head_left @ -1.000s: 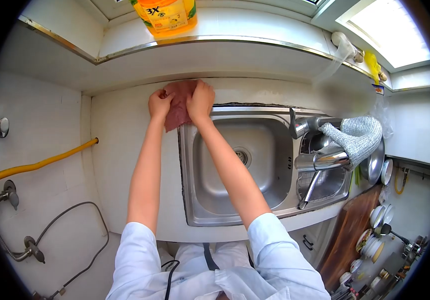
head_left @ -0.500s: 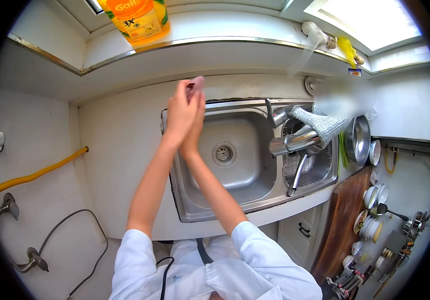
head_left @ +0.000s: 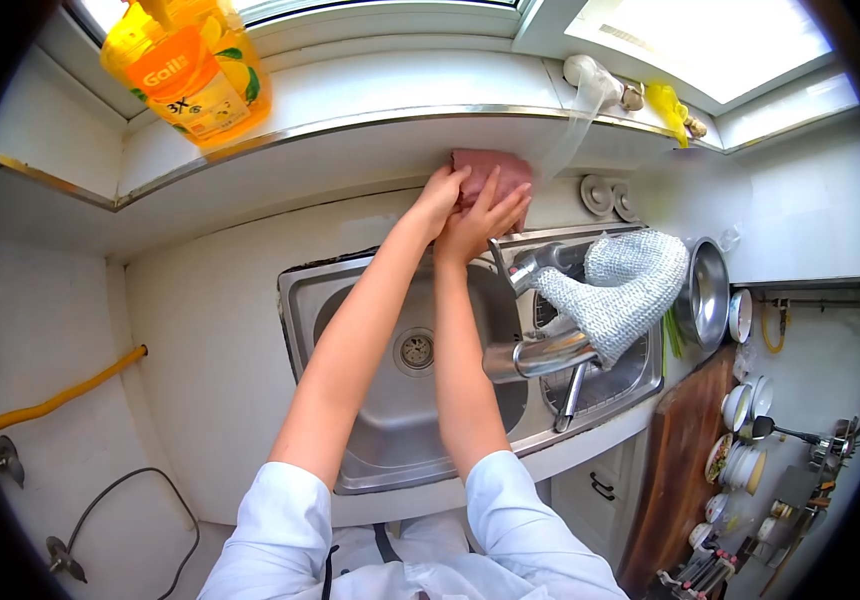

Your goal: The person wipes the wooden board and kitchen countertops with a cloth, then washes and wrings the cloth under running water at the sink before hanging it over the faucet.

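Observation:
A dusty-red cloth [head_left: 493, 168] is up against the wall strip behind the sink, under the sill. My left hand [head_left: 440, 196] grips its left edge with the fingers bent. Over the lower front of the cloth lies my right hand [head_left: 475, 225], its fingers spread across the fabric and holding it. Below my forearms is the steel sink [head_left: 370, 440] with its round drain [head_left: 416, 351]. To the right of my right hand stands the tap [head_left: 550, 355], with a grey-white knitted cloth [head_left: 625, 290] draped over it.
An orange detergent bottle [head_left: 195, 90] stands on the sill [head_left: 380, 95], with a yellow bag [head_left: 666, 112] farther right. A steel bowl [head_left: 702, 293] leans beside the small basin. A wooden board [head_left: 675, 440] and stacked dishes [head_left: 745, 467] are at the right; a yellow hose [head_left: 70, 388] sticks out at left.
Both hands have moved right along the back of the sink with the red cloth. The cloth, bunched between the hands before, is now spread wider. The view has shifted too.

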Motion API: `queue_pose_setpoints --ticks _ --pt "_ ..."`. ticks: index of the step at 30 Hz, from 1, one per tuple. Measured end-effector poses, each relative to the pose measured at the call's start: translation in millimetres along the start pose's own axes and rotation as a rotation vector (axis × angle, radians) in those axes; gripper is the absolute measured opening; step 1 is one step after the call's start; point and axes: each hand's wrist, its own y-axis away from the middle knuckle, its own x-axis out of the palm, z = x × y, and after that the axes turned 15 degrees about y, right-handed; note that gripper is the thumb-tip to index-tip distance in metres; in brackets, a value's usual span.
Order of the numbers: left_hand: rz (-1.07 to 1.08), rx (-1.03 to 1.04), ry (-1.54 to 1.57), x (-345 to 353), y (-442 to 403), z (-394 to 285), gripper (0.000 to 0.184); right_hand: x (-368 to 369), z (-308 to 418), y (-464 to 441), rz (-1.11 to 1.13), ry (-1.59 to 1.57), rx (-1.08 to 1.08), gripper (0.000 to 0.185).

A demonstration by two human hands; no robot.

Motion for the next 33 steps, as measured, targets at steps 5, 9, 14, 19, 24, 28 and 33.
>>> queue_pose_setpoints --ticks 5,9,14,19,24,28,33 --pt "0.045 0.018 -0.238 -16 -7 6 0.038 27 -24 1 0.192 -0.033 -0.129 0.058" --pt "-0.033 0.131 -0.252 -35 -10 6 0.037 27 -25 -8 0.353 -0.016 -0.198 0.062" --pt "-0.07 0.22 -0.372 -70 45 -14 0.03 43 -38 -2 0.425 -0.155 -0.187 0.073" --pt "-0.155 0.214 -0.219 -121 113 -39 0.02 43 -38 17 0.413 0.016 -0.308 0.062" --pt "-0.317 0.261 -0.128 -185 170 -50 0.022 35 -6 53 0.391 0.079 -0.361 0.053" --pt "-0.44 0.314 -0.116 -215 225 -47 0.018 25 35 82 0.438 0.082 -0.327 0.052" --pt "-0.581 0.308 0.004 -243 292 -45 0.016 14 98 139 0.431 -0.001 -0.406 0.051"
